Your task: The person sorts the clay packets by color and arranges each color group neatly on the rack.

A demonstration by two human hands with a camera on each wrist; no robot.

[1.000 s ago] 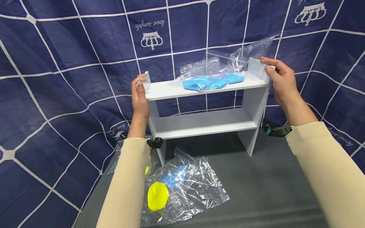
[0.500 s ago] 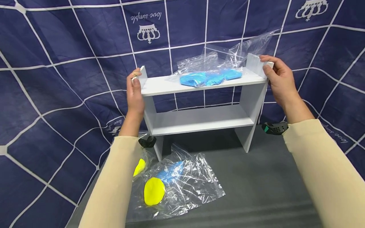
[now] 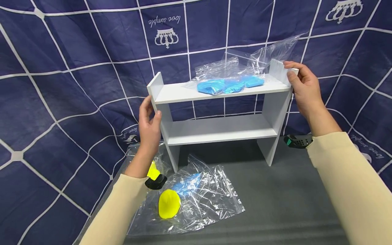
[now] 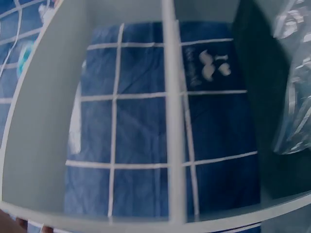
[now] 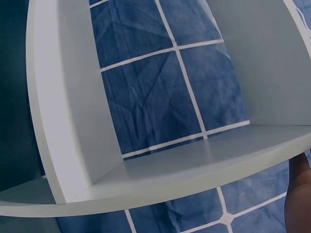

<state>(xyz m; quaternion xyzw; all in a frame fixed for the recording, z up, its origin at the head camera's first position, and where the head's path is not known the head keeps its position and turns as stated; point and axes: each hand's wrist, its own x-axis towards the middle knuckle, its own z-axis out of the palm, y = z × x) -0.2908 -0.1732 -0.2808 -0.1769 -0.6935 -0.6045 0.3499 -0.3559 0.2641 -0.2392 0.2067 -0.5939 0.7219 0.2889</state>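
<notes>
A white two-tier shelf (image 3: 222,131) stands upright on the dark table in the head view. My right hand (image 3: 304,85) grips the upper part of its right side panel, thumb at the front edge and fingers over the top. In the right wrist view, part of that right hand (image 5: 299,201) shows outside the panel. My left hand (image 3: 149,127) is at the left panel's outer front edge, below the top board, with thumb and fingers apart; whether it touches is unclear. Clear bags with blue pieces (image 3: 231,85) lie on the top board.
In front of the shelf, a clear zip bag (image 3: 214,200) lies on the table with a blue piece and a yellow round piece (image 3: 169,204). Another bag with yellow pieces (image 3: 154,172) is partly behind my left wrist. A blue checked cloth (image 3: 92,61) hangs behind.
My left hand has let go of the left panel's top and moved down along its outer side. The right hand keeps its grip on the right panel. The view has shifted slightly.
</notes>
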